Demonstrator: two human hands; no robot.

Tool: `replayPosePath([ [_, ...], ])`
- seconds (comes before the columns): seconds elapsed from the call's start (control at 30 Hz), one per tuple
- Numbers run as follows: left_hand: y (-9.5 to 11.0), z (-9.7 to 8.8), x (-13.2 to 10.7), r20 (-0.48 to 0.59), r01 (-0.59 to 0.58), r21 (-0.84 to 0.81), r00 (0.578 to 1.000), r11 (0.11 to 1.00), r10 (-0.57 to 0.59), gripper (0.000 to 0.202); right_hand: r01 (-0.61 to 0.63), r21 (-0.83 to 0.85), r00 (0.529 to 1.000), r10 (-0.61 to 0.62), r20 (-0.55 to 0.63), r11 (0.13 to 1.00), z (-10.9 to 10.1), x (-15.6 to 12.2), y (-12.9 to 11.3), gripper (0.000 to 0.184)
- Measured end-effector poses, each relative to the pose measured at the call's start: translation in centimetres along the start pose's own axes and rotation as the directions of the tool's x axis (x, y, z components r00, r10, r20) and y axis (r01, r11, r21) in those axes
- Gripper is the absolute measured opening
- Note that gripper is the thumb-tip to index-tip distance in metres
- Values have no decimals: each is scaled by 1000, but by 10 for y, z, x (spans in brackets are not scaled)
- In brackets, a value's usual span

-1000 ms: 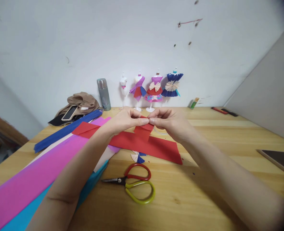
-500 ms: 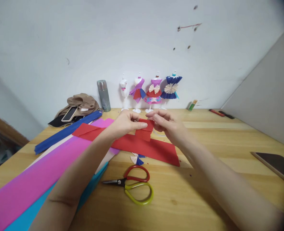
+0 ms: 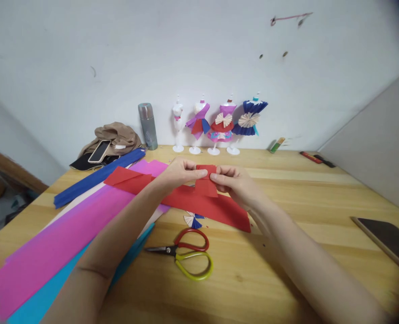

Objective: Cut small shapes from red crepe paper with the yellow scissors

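Between my two hands is a small folded piece of red crepe paper (image 3: 206, 186). My left hand (image 3: 184, 173) pinches its left side, thumb in front. On the right side, my right hand (image 3: 231, 180) pinches it the same way. Below the hands a long red crepe paper strip (image 3: 216, 209) lies on the table. A small blue and cream pleated paper piece (image 3: 193, 220) rests just in front of that strip. Nearer to me lie scissors (image 3: 182, 252) with one red and one yellow handle loop.
Pink crepe paper (image 3: 67, 234), blue crepe paper (image 3: 98, 177) and turquoise paper (image 3: 47, 292) spread at left. Several small dress forms (image 3: 223, 121) stand along the wall beside a flask (image 3: 147, 126). A phone (image 3: 100, 151) lies by a brown cloth (image 3: 118, 135). A dark tablet-like object (image 3: 385, 238) is at right.
My right hand has shifted its fingers and now grips the red piece's right side, thumb in front. The small piece is held flatter between both hands. The camera view has shifted slightly.
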State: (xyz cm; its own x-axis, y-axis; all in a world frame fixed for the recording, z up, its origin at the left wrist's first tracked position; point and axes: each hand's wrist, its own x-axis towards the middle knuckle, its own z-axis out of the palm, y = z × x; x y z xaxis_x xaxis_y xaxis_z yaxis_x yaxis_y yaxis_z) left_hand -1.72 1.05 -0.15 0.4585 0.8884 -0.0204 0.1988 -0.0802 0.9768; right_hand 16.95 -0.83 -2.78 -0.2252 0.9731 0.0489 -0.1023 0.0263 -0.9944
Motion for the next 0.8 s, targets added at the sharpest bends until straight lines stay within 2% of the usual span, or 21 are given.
replayPosePath([
  [0.27,-10,4,9,29,-19,-39,999,999,20,35,-39,-6,999,39,-22,999,-2,1,3,37],
  [0.5,-13,10,11,-91,52,-92,994,994,-61,32,-44,-52,993,38,-110,998,-2,2,3,33],
  [0.7,-14,14,13,-56,57,-227,996,972,-72,26,-22,-90,992,11,-127,996,-6,1,3,28],
  [0.8,-16,14,13,-123,46,-273,989,961,-82,30,-14,-83,991,2,-134,996,-6,2,3,27],
])
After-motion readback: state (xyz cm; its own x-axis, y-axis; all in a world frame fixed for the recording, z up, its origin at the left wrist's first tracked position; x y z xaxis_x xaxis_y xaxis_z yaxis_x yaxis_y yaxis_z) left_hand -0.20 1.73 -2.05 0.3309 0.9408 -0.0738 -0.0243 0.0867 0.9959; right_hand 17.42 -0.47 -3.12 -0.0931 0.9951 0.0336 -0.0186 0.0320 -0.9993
